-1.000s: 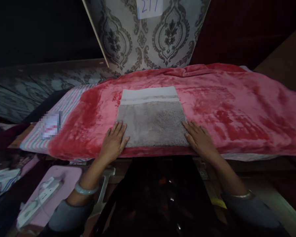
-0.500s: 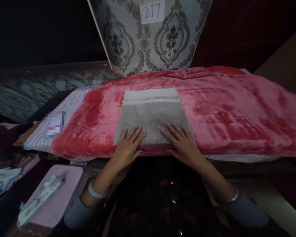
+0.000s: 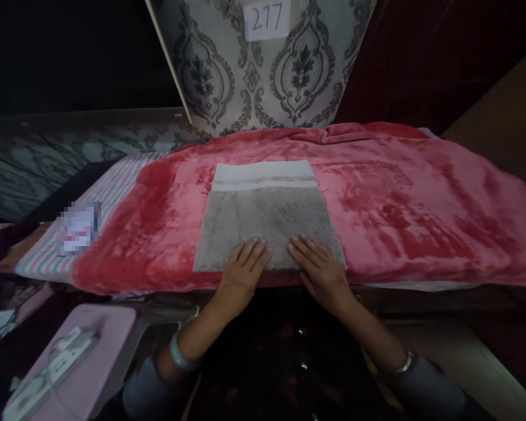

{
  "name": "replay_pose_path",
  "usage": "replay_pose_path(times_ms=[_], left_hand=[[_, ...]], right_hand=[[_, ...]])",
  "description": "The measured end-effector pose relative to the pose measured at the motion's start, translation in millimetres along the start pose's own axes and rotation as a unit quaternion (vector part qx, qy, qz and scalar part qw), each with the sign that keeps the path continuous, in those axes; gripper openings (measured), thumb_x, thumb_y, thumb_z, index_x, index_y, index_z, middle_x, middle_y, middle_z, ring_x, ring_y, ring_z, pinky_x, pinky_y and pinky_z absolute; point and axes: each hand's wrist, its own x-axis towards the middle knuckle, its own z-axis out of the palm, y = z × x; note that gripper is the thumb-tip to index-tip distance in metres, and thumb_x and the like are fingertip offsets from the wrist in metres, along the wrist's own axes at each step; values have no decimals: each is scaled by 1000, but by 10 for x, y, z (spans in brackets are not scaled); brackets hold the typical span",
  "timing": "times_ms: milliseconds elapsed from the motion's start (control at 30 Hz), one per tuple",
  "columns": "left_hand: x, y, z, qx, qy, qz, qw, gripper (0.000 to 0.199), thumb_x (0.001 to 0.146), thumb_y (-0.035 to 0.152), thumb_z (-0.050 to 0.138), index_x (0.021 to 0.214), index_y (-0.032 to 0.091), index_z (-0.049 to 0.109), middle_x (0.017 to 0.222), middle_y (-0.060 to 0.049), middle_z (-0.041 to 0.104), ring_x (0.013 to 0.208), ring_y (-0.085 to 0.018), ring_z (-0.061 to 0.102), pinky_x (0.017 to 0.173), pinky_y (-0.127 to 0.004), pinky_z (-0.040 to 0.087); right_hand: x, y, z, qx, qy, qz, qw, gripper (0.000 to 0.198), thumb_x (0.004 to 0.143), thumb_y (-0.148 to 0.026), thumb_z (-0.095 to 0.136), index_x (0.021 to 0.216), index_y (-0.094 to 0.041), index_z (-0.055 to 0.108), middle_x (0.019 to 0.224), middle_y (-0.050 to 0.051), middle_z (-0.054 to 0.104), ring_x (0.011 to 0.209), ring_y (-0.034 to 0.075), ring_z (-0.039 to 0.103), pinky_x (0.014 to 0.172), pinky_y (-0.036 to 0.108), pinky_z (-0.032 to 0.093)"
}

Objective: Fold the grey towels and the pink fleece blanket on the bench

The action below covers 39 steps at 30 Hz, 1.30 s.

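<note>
A folded grey towel with a pale band along its far edge lies flat on a red and pink plush blanket. My left hand rests palm down over the towel's near edge, left of its middle, fingers stretched out. Near the towel's right front corner, my right hand also lies flat with its fingers extended. Neither hand grips anything. The palms cover parts of the towel's near edge.
At the left a blurred-out item sits on striped cloth. Below it, a power strip with a cord lies on a pink stool. Patterned wallpaper with a paper marked 277 rises behind the blanket.
Both hands have slid a little closer together along the towel's near edge, staying flat. The towel's fold looks the same, and the camera view has shifted slightly.
</note>
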Motion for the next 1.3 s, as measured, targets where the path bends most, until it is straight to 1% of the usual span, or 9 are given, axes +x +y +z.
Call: replay_pose_path(times_ms=[167,333,467,567,667,900,1067,1200,1300], left_hand=[[-29,-88,-231,-73,-1,-11,997,43,99,24,45,141,17,54,149,-11,54,143,-23,44,118,-47,37],[430,-116,-515,-109,-34,-61,992,42,102,29,35,135,20,60,142,-9,61,138,-22,50,116,-46,42],[776,59,-420,-48,-93,-64,992,63,95,42,53,148,9,44,160,-19,36,150,-33,27,122,-55,29],[766,200,-219,-12,-112,-77,991,76,93,53,51,151,6,38,162,-23,27,152,-37,20,122,-62,22],[659,253,-75,11,-94,-81,992,74,97,55,43,152,7,35,162,-23,26,153,-36,18,122,-63,19],[543,213,-58,29,-77,-68,994,73,95,53,48,153,11,35,161,-22,30,152,-36,22,120,-61,27],[208,139,-99,39,-66,-62,995,73,92,44,60,152,10,37,160,-22,33,150,-36,27,118,-57,35],[82,-90,-337,10,-69,-75,995,53,98,38,49,145,14,48,151,-17,49,142,-29,44,117,-52,38],[269,-356,-551,-4,-64,-114,991,45,102,35,36,140,19,55,147,-13,55,140,-26,47,118,-53,35]], right_hand=[[-94,16,-101,55,54,12,997,43,99,-23,46,141,-22,57,141,10,59,136,25,50,111,48,44],[282,100,-315,96,68,68,991,37,102,-29,39,121,-22,71,114,9,74,109,22,67,97,39,55],[776,243,-244,38,-18,72,997,48,100,-24,34,142,-14,56,147,12,54,137,25,48,113,46,41],[916,353,-83,8,-109,78,991,55,97,-21,32,151,-16,44,158,8,39,147,27,32,118,52,31],[875,411,23,4,-133,87,987,57,98,-22,30,154,-18,39,161,6,34,149,25,28,120,51,28],[839,401,17,17,-138,97,986,57,100,-25,28,155,-18,38,161,4,32,150,23,26,122,49,25],[828,438,45,29,-136,96,986,57,100,-27,27,155,-17,37,162,5,31,151,23,25,121,51,25],[857,474,26,49,-155,94,982,58,99,-27,28,155,-16,38,161,8,33,150,26,26,121,53,25],[1007,425,-72,65,-161,90,981,57,99,-28,32,154,-15,40,160,12,34,149,27,29,120,52,28]])
